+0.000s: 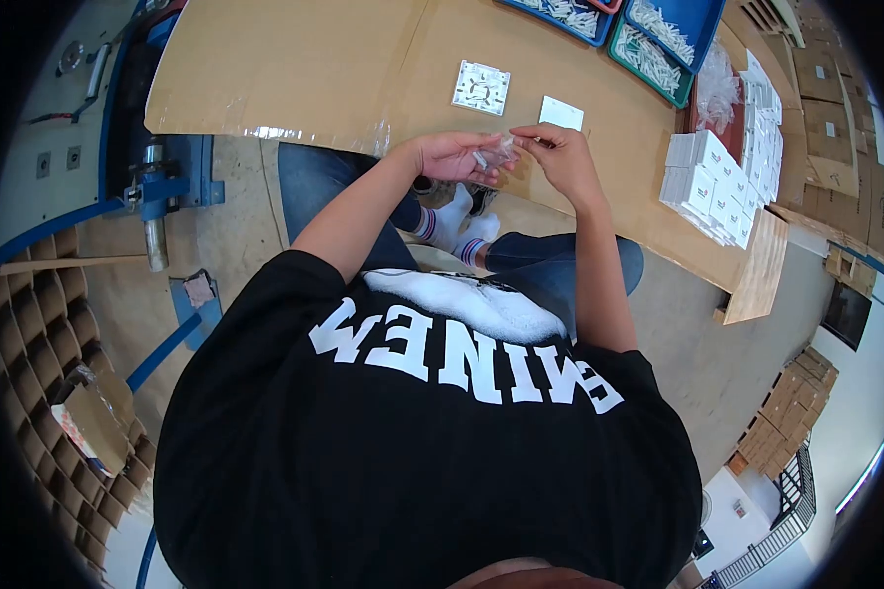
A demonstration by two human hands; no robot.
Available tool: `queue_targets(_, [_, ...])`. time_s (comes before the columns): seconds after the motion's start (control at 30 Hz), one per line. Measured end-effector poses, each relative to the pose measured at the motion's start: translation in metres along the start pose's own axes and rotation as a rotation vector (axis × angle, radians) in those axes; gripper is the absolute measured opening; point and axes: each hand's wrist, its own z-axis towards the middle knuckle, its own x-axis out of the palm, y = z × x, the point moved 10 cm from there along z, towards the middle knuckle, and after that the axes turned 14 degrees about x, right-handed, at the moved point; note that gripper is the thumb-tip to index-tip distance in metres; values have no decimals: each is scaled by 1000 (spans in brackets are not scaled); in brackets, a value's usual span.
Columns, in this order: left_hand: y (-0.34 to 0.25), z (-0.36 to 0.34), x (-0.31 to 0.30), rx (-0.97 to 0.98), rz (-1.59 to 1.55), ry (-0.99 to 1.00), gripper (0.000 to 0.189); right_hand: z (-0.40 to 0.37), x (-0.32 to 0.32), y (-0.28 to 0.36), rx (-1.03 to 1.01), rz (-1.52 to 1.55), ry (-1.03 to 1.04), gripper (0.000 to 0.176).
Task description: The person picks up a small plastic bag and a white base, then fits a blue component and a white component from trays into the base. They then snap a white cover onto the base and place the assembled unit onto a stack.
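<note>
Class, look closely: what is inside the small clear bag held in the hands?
Through the clear bag a small white piece shows, too small to identify. The left hand and right hand both pinch it, and their fingers cover the rest.

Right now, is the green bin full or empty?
Full: the green bin is packed with small white parts that cover its inside.
</note>
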Motion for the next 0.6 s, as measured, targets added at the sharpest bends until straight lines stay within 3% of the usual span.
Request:
queue_targets(0.4, [-2, -3, 6, 18, 101, -25, 46, 7, 15, 10, 105, -256, 202, 10])
queue_targets(0.6, [-4, -4, 3, 40, 108, -28, 44, 18, 35, -5, 1, -257, 300, 16])
